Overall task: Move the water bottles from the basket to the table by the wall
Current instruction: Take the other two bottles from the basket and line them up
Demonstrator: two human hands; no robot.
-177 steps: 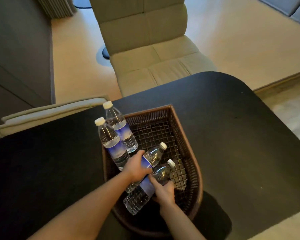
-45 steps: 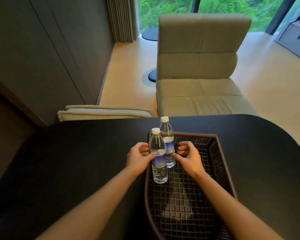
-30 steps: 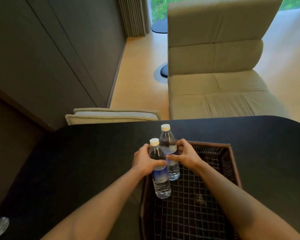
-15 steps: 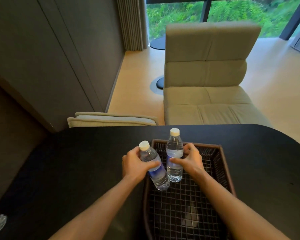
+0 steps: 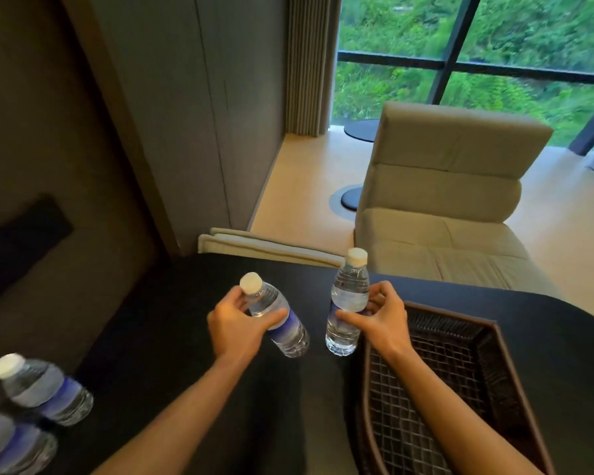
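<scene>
My left hand [image 5: 234, 323] grips a clear water bottle [image 5: 282, 329] with a white cap and blue label, tilted with its cap to the left, held above the black table [image 5: 172, 320]. My right hand [image 5: 381, 317] grips a second bottle [image 5: 347, 303], nearly upright, just left of the brown woven basket [image 5: 460, 323]. Both bottles are outside the basket, whose wire-mesh floor shows no bottles. Two more bottles stand at the table's left end by the wall: one [image 5: 42, 392] and another [image 5: 11, 447] cut off by the frame.
A beige lounge chair [image 5: 443, 200] stands beyond the table. A folded beige cushion [image 5: 268, 246] lies behind the table's far edge. A grey wall panel [image 5: 172, 97] and a dark wall are on the left, with a window at the back.
Both hands lifted their bottles out of the basket and carried them left over the table. My view swung left, bringing the two bottles by the wall into sight.
</scene>
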